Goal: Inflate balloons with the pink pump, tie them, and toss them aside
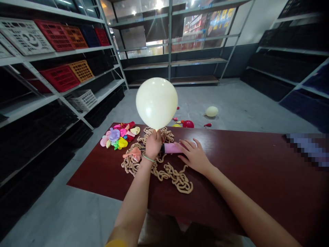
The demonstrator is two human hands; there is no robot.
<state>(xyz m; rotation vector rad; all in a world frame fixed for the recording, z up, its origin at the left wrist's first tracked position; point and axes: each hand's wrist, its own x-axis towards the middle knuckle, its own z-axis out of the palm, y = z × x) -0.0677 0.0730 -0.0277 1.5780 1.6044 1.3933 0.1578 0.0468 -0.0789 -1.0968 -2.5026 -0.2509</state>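
A pale yellow inflated balloon [156,102] stands upright above the table, its neck pinched in my left hand [153,144]. My right hand [194,154] lies over the right end of a pink hand pump [172,148] with a black collar, fingers spread and resting on it. Beneath the pump and my left hand spreads a heap of tan, rope-like coils [177,178]. A limp peach balloon [134,154] lies on the coils, left of my left wrist. Farther left is a pile of flat balloons [118,134] in many colours.
The dark red table [244,161] carries a blurred purple item [309,149] at its right end. On the floor beyond lie another pale balloon [211,111] and a red balloon [188,124]. Shelves with plastic crates [60,78] stand along the left.
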